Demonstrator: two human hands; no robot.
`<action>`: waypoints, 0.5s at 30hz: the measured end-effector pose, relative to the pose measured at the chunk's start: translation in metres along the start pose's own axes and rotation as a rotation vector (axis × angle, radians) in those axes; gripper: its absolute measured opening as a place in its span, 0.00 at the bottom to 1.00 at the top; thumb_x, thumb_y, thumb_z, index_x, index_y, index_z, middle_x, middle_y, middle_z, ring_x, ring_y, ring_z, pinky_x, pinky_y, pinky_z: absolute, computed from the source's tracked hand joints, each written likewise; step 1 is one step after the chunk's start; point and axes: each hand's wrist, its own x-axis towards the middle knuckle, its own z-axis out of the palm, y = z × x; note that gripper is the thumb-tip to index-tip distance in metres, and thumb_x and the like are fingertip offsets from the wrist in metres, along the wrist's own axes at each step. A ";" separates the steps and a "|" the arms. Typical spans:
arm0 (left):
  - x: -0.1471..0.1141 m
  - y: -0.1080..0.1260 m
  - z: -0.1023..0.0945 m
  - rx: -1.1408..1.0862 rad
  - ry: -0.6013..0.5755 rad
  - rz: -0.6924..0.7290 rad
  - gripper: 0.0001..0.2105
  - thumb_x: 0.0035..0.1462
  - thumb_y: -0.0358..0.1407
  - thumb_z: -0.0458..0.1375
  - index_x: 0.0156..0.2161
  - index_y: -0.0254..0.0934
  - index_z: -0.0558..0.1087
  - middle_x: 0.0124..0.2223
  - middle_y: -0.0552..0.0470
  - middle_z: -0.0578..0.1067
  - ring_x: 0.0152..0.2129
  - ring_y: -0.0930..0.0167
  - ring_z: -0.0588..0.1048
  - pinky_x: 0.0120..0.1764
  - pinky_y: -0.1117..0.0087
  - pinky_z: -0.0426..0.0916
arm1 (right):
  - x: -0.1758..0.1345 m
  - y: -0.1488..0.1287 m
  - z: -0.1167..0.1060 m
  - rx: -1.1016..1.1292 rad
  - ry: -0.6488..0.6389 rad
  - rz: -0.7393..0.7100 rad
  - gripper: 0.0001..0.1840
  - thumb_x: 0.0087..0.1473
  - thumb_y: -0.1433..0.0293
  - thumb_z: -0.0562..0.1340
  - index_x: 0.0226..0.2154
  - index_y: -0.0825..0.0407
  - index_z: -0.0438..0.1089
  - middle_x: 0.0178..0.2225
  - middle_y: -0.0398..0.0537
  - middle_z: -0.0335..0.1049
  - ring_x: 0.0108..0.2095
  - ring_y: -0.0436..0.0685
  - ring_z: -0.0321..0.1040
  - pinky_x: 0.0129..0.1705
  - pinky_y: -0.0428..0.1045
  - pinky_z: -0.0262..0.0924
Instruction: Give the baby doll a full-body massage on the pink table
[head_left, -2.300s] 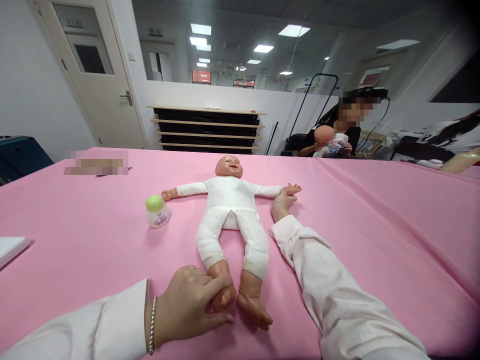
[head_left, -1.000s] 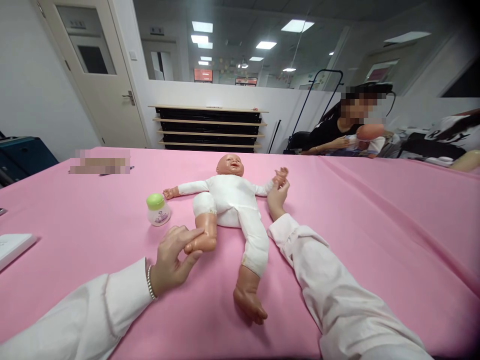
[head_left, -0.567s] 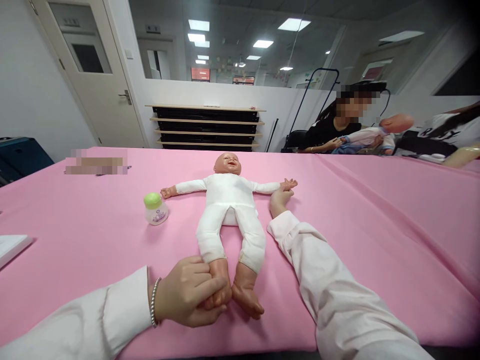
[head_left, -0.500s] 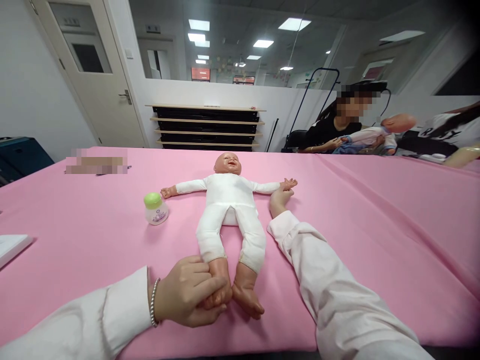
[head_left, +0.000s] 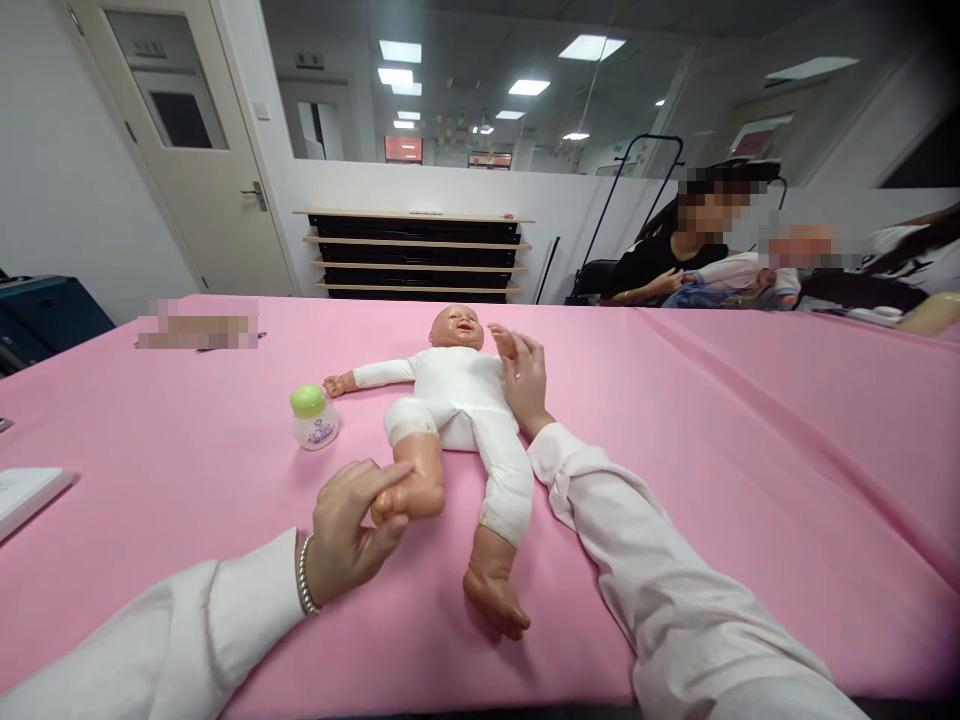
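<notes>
A baby doll point(head_left: 461, 390) with a white cloth body lies on its back on the pink table cover point(head_left: 675, 450), head away from me. My left hand point(head_left: 356, 525) is closed around the doll's foot on the left side, and that leg is bent at the knee. My right hand point(head_left: 526, 378) grips the doll's arm on the right side, folded up beside its chest with the small hand near the chin. The doll's other leg lies straight towards me; its other arm stretches out to the left.
A small jar point(head_left: 315, 418) with a green lid stands left of the doll. A white box point(head_left: 34, 500) lies at the left edge. Beyond the table are a low shelf point(head_left: 416, 255) and a person in black point(head_left: 690, 245) holding another doll.
My left hand has pushed the doll's foot up and away from me, bending the leg. My right hand has brought the outstretched arm inward to the chest.
</notes>
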 end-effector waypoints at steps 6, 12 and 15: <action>0.001 -0.027 0.018 -0.134 0.009 -0.484 0.15 0.60 0.41 0.48 0.49 0.39 0.65 0.40 0.49 0.74 0.28 0.74 0.71 0.31 0.71 0.68 | 0.007 -0.011 0.009 0.009 -0.294 -0.081 0.19 0.56 0.69 0.54 0.50 0.47 0.65 0.44 0.51 0.63 0.46 0.57 0.61 0.50 0.55 0.58; 0.001 -0.055 0.038 -0.324 -0.136 -0.692 0.15 0.60 0.43 0.48 0.50 0.42 0.62 0.41 0.52 0.73 0.23 0.77 0.66 0.32 0.71 0.67 | 0.008 -0.012 0.012 -0.042 -0.419 -0.144 0.19 0.54 0.74 0.54 0.48 0.45 0.67 0.46 0.49 0.63 0.47 0.57 0.59 0.53 0.57 0.54; -0.002 -0.057 0.040 -0.318 -0.168 -0.697 0.15 0.60 0.42 0.48 0.51 0.42 0.61 0.42 0.52 0.73 0.23 0.77 0.67 0.33 0.70 0.67 | 0.006 -0.009 0.014 -0.028 -0.422 -0.153 0.20 0.54 0.75 0.54 0.48 0.45 0.67 0.47 0.50 0.62 0.48 0.57 0.59 0.54 0.57 0.53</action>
